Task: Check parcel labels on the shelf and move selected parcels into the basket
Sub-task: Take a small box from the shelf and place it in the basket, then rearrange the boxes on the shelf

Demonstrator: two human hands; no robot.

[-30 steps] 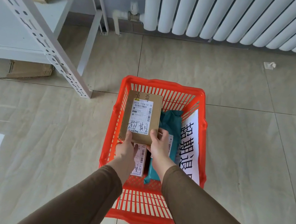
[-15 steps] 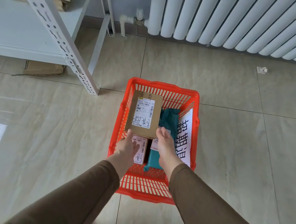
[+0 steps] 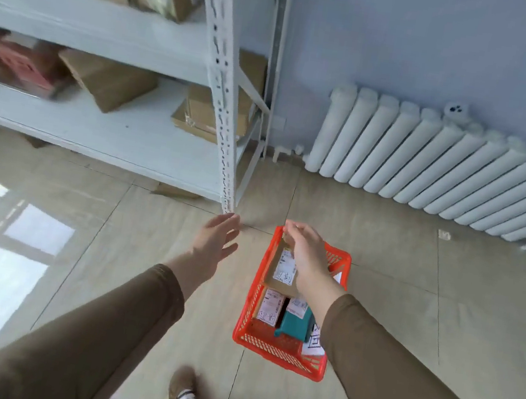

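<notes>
Right, shelf [image 3: 99,144] at far left: white metal rack, brown boxes [image 3: 105,80] sitting on its boards, labels too blurred to read. They sit loose and angled, probably so each label can be turned up for a check. One more box [image 3: 199,111] sits behind the slotted upright.

Left hand [image 3: 215,243]: fingers spread and straight, holding nothing, out over the floor tiles just below the foot of the rack's upright. My read: it's free for the next pick.

Basket [image 3: 279,352]: red plastic, on the floor right of the rack, close enough to drop into without walking. Inside, a brown parcel [image 3: 282,267] lies label-up on top of other labelled parcels, with a teal parcel [image 3: 296,324] beside them. A white paper sign lines the right wall, presumably marking what belongs here.

Right hand [image 3: 309,257]: above the basket, fingers loosely bent, gripping nothing, apart from the brown parcel below. Looks like that one's delivered.

Radiator [image 3: 430,166] along the wall at right.
</notes>
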